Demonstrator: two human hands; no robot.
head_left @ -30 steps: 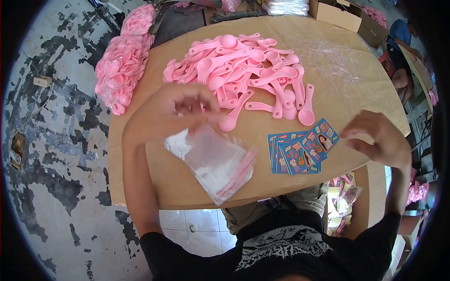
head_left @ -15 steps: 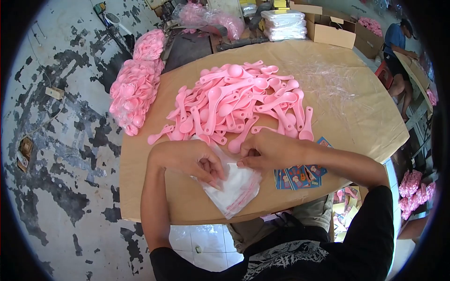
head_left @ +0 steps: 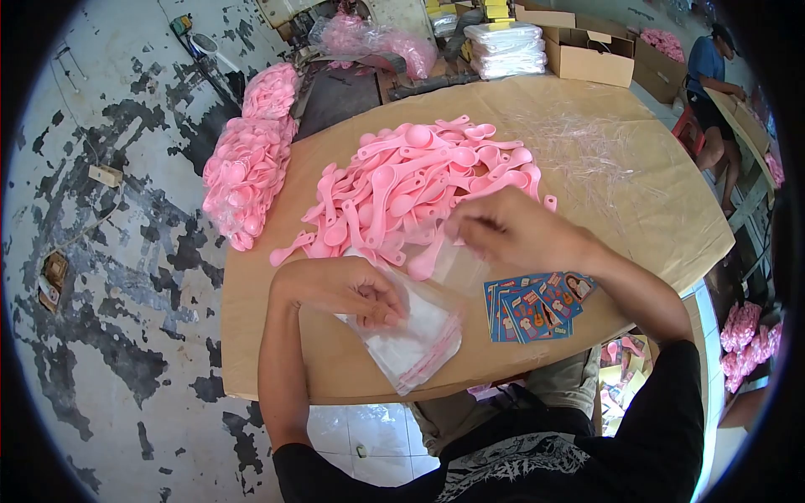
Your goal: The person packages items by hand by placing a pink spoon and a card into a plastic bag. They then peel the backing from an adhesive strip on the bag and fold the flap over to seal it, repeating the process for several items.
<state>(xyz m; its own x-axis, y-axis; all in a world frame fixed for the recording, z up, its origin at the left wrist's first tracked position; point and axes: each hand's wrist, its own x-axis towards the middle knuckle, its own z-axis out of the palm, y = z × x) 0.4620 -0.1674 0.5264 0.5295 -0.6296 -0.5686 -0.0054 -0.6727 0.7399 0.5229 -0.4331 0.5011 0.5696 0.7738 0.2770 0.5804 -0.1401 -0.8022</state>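
Note:
A large heap of pink spoons lies on the brown table. In front of it is a stack of clear plastic bags. My left hand rests over the upper left part of the stack, with its fingers curled together; anything between them is too small to make out. My right hand, blurred, is raised at the heap's right front edge. Its fingers are pinched on a clear plastic bag that hangs toward the stack. Below this hand, a spread of blue printed cards lies on the table.
Bagged pink spoons stand at the table's left edge. Loose plastic strips lie at the right rear. An open cardboard box and packed clear bags are at the back. A person sits at the far right.
My right hand has moved up and to the right, drawing a clear bag away from the stack, and more of the blue cards shows. My left hand has stayed by the stack.

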